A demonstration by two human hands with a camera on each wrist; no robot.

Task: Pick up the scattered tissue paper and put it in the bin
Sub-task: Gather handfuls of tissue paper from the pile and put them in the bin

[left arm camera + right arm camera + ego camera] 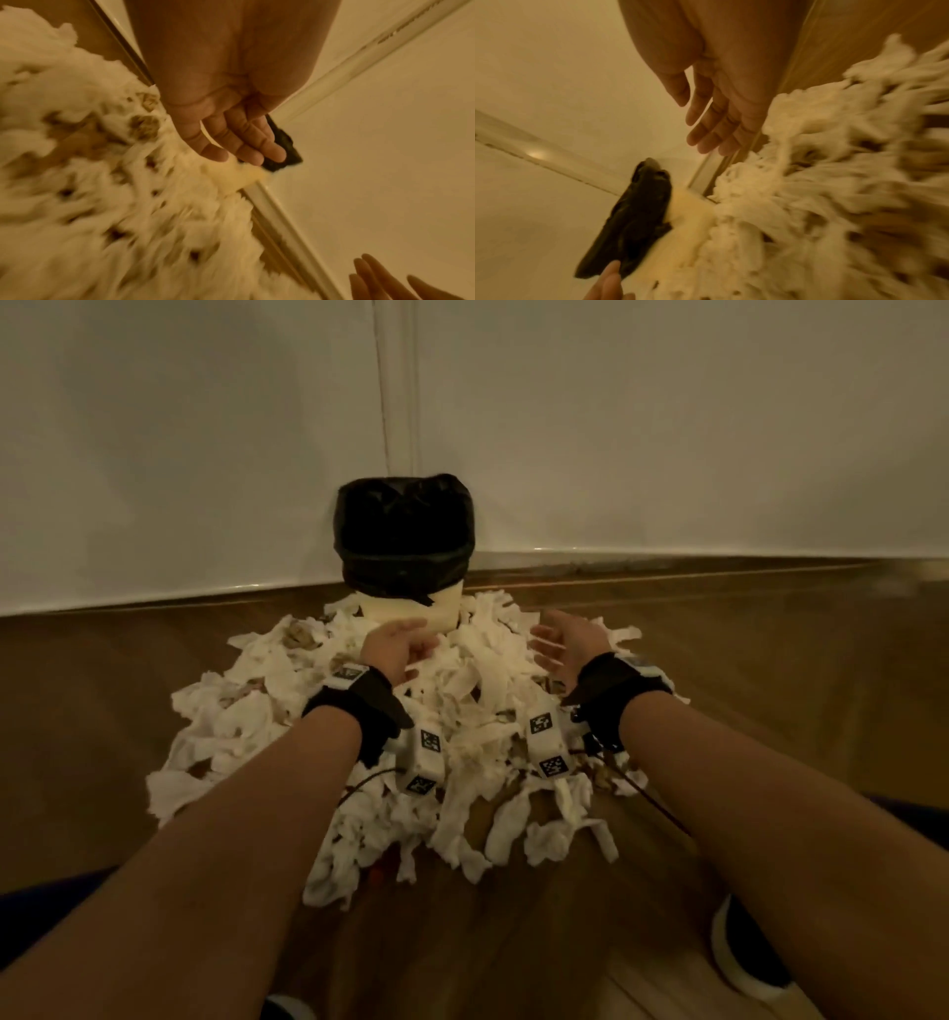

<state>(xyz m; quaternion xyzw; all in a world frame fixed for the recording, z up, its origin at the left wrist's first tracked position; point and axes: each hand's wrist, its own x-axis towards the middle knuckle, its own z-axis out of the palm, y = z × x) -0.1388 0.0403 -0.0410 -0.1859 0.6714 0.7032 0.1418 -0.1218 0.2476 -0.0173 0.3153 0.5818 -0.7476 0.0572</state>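
1. Your left hand (398, 642) is over the paper with loose, straight fingers. It holds nothing.
2. Your right hand (567, 647) is spread wide, palm turned in. It holds nothing too.
3. The tissue paper (462, 711) is white, torn and crumpled. It lies in a big messy heap on the wood floor (770, 660), under both hands and right up against the bin (405, 557).
4. The bin is pale with a black bag. It stands in the corner by the white wall (667, 428).

We see white shredded tissue paper (477, 706) heaped on the floor, touching the cream, black-bagged upright bin (405, 557).
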